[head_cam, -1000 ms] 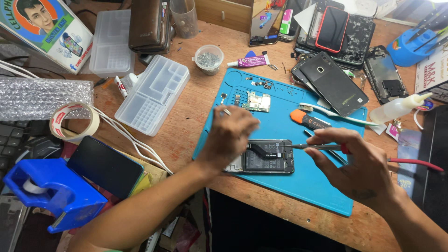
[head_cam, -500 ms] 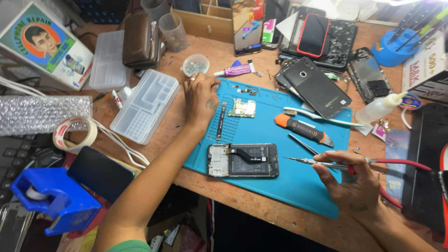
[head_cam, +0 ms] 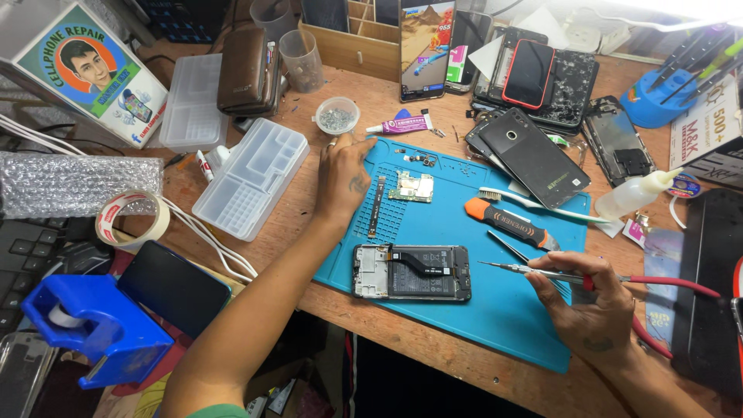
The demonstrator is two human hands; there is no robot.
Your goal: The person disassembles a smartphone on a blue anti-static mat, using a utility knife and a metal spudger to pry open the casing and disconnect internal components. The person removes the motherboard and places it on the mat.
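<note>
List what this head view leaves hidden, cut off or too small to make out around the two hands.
- Left hand: its fingertips, curled away from the camera near the small cup, are hidden.
- Cup contents: too small to identify.
- Tweezers: rear end hidden in the right hand.
- Opened phone: internal parts too small to name.
- Blue mat: part of its left edge hidden by the left forearm.

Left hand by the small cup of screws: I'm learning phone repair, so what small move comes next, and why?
Probably dip the left hand into the screw cup just beyond its fingertips: the opened phone lies on the blue mat and the right hand holds a screwdriver ready.
</note>
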